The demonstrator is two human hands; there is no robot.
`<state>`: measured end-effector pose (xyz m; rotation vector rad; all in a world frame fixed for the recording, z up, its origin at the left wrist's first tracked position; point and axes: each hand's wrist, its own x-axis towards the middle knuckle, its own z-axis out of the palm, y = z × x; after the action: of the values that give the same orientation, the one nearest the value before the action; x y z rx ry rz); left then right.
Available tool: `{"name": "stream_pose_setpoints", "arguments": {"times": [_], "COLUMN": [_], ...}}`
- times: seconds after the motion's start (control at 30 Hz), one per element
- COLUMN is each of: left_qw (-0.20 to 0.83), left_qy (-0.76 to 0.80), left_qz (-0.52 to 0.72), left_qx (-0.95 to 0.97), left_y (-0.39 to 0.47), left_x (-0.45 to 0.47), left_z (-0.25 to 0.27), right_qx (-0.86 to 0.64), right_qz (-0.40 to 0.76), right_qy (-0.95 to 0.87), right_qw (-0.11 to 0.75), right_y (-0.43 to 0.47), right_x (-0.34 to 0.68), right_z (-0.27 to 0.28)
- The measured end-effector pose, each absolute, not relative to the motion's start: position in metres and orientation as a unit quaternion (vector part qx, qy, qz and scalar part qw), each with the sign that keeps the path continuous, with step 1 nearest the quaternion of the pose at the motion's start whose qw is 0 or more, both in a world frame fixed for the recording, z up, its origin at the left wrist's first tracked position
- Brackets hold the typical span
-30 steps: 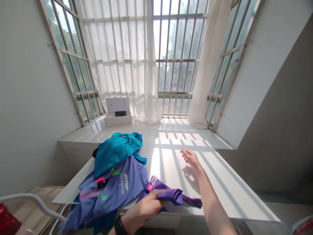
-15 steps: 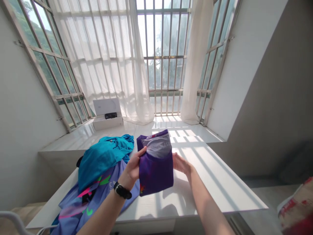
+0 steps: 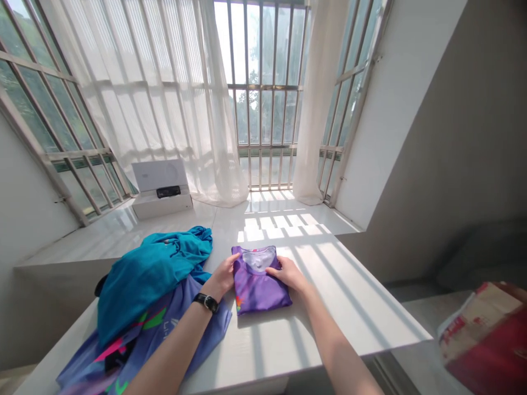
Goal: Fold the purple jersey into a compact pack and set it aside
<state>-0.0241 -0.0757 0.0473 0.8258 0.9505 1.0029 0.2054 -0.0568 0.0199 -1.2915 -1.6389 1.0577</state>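
The folded purple shirt (image 3: 260,281) lies flat on the white desk (image 3: 329,323), collar away from the person, long axis running front to back. Left hand (image 3: 224,276) and right hand (image 3: 288,272) flank it, fingers loosely spread, pressing its side edges.

A heap of clothes, a teal garment (image 3: 152,271) over a lilac jersey (image 3: 164,334), is spread on the white table (image 3: 329,307). An open white box (image 3: 160,189) is set on the window ledge (image 3: 123,230), beside sheer curtains (image 3: 173,99). A red package (image 3: 489,334) is seen at the lower right.
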Motion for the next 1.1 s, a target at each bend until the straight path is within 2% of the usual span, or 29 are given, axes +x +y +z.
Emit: {"name": "stream_pose_setpoints", "arguments": {"times": [0.07, 0.13, 0.27, 0.37, 0.47, 0.6, 0.77, 0.9, 1.0, 1.1], "left_qw": [0.622, 0.499, 0.259, 0.191, 0.199, 0.240, 0.393, 0.452, 0.450, 0.333], "left_qy": [0.422, 0.481, 0.596, 0.580, 0.561, 0.526, 0.507, 0.503, 0.520, 0.569], "left_qz": [0.489, 0.512, 0.488, 0.433, 0.397, 0.396, 0.482, 0.522, 0.497, 0.448], "left_qx": [0.444, 0.508, 0.582, 0.663, 0.698, 0.714, 0.596, 0.519, 0.530, 0.604], "left_y": [-0.071, -0.068, -0.065, -0.067, -0.069, -0.067, -0.055, -0.047, -0.044, -0.045], "left_x": [-0.029, -0.036, -0.053, -0.056, -0.048, -0.036, -0.038, -0.046, -0.051, -0.054], "left_z": [0.040, 0.032, 0.014, 0.002, -0.004, -0.006, -0.005, -0.004, -0.004, -0.001], "right_qx": [-0.529, -0.530, -0.542, -0.554, -0.540, -0.553, -0.591, -0.602, -0.622, -0.645], "right_qz": [0.361, 0.339, 0.351, 0.370, 0.416, 0.471, 0.484, 0.445, 0.378, 0.296], "right_qy": [-0.665, -0.674, -0.638, -0.593, -0.565, -0.532, -0.523, -0.551, -0.574, -0.595], "right_qw": [0.384, 0.388, 0.420, 0.452, 0.465, 0.434, 0.379, 0.368, 0.376, 0.377], "right_y": [-0.053, -0.051, -0.045, -0.040, -0.039, -0.036, -0.022, -0.014, -0.014, -0.015], "right_x": [0.205, 0.206, 0.213, 0.218, 0.219, 0.216, 0.213, 0.204, 0.197, 0.195], "right_z": [0.013, 0.009, 0.003, -0.001, -0.002, 0.005, 0.019, 0.020, 0.016, 0.013]}}
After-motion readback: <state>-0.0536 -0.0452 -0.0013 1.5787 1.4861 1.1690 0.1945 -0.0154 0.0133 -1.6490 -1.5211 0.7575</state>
